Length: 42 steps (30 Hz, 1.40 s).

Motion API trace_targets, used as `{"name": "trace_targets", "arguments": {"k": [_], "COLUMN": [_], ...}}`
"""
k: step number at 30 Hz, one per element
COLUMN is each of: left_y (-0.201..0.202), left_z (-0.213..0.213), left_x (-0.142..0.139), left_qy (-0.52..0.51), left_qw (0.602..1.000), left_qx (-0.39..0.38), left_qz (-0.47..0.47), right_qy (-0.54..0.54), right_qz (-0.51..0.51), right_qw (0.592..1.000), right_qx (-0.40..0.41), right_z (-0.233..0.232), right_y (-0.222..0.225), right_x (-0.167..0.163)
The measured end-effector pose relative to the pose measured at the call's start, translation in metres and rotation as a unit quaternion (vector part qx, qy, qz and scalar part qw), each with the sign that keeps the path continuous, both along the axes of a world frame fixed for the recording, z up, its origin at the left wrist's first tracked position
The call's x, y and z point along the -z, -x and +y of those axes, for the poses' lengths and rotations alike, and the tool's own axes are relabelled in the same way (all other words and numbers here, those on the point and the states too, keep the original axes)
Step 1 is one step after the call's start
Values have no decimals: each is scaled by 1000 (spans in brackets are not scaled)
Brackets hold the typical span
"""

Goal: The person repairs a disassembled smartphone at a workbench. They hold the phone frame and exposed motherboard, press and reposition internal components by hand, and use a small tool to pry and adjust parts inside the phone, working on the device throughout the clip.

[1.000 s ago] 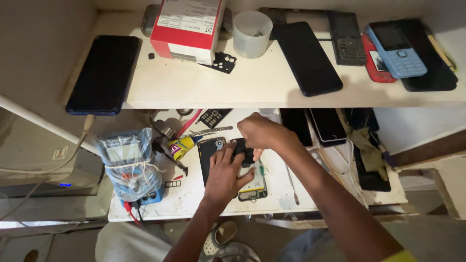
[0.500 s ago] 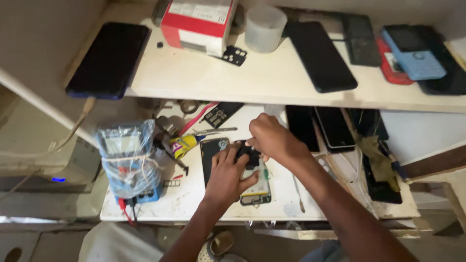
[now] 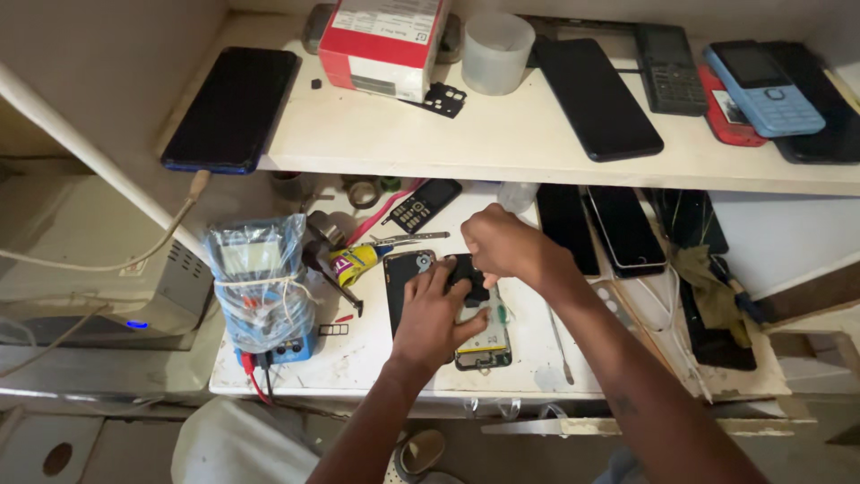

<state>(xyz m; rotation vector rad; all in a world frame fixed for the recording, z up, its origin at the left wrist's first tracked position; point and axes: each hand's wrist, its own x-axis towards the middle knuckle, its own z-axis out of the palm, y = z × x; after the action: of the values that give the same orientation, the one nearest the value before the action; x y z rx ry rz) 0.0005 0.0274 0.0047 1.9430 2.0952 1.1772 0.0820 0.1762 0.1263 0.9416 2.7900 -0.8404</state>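
The opened phone (image 3: 482, 336) lies flat on the white worktop (image 3: 376, 358), its long axis running from the person towards the shelf above, bare circuit side up, lower end nearest the table's front edge. The left hand (image 3: 432, 315) lies spread over its left half, palm down, fingers (image 3: 428, 280) reaching to the upper end, pressing rather than gripping. The right hand (image 3: 498, 244) comes in from the right and pinches a small black part (image 3: 468, 272) at the phone's upper end, fingertips closed narrowly on it; how it sits on the board is hidden by the fingers.

Just left of the grip lies a dark phone back (image 3: 399, 273), parallel to the opened one, then a yellow glue tube (image 3: 356, 262) and a blue multimeter in a plastic bag (image 3: 260, 285). Beyond the grip lies a small keypad phone (image 3: 423, 204); to its right, two dark phones (image 3: 598, 229). A thin metal tool (image 3: 561, 345) lies just right of the opened phone.
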Motion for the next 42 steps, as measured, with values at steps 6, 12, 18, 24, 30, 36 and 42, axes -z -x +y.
{"name": "trace_targets", "arguments": {"k": [6, 12, 18, 24, 30, 36, 42], "left_y": [2, 0, 0, -1, -2, 0, 0], "left_z": [-1, 1, 0, 2, 3, 2, 0], "left_x": [0, 1, 2, 2, 4, 5, 3], "left_qy": [-6, -5, 6, -10, -19, -20, -12], "left_qw": [1000, 1000, 1000, 1000, 1000, 1000, 1000], "left_qx": [10, -9, -2, -4, -9, 4, 1], "left_qz": [8, 13, 2, 13, 15, 13, 7], "right_qy": [-43, -12, -24, 10, -16, -12, -10], "right_qz": [49, -3, 41, 37, -4, -81, -4], "right_qw": [998, 1000, 999, 999, 1000, 997, 1000], "right_qx": [21, -8, -7, 30, 27, -15, -15], "right_z": [-6, -8, -7, -9, -17, -10, 4], "right_y": [-12, -14, -7, -8, -4, 8, -1], "right_x": [-2, -9, 0, -5, -19, -17, 12]}}
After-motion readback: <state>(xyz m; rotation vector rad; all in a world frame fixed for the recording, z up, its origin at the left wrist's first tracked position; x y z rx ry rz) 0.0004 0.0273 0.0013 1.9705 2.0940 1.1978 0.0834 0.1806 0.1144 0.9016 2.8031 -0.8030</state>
